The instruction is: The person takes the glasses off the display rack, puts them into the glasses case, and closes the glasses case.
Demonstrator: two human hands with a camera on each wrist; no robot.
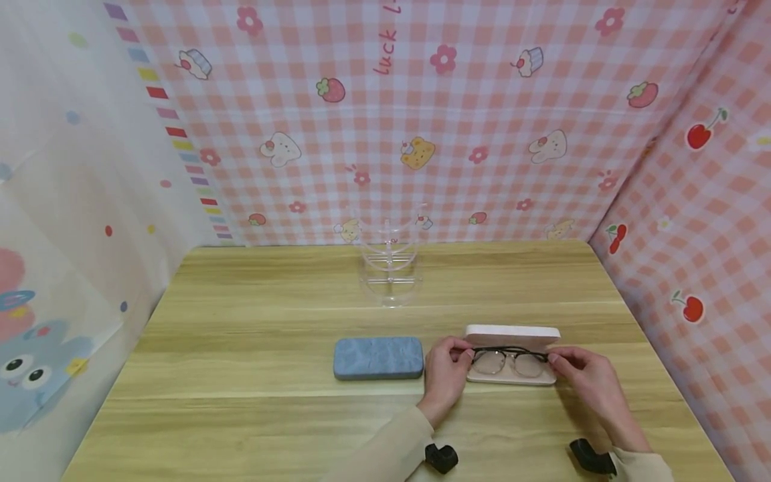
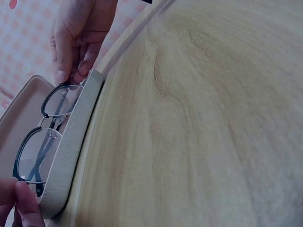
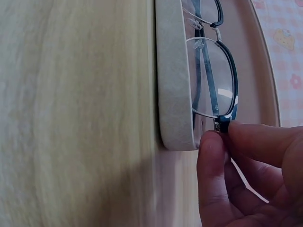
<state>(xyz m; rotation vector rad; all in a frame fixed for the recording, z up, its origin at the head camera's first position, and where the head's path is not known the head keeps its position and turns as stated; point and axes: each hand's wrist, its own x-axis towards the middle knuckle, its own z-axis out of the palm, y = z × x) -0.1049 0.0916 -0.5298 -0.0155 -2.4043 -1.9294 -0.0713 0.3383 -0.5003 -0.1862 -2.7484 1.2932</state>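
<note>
A pair of black-rimmed glasses (image 1: 510,360) with folded temples sits in the opening of a pale glasses case (image 1: 512,331), whose lid stands up at the back. My left hand (image 1: 447,375) pinches the left end of the frame between thumb and finger. At the other end my right hand (image 1: 589,379) pinches the hinge corner; the right wrist view shows thumb and fingertip on that black corner (image 3: 224,124). In the left wrist view the lenses (image 2: 40,150) lean against the case's front wall (image 2: 75,146).
Just left of the left hand lies a closed blue glasses case (image 1: 378,357). A clear tiered display stand (image 1: 390,268) is at the back of the wooden table (image 1: 253,321). Patterned cloth (image 1: 385,120) hangs behind and at both sides.
</note>
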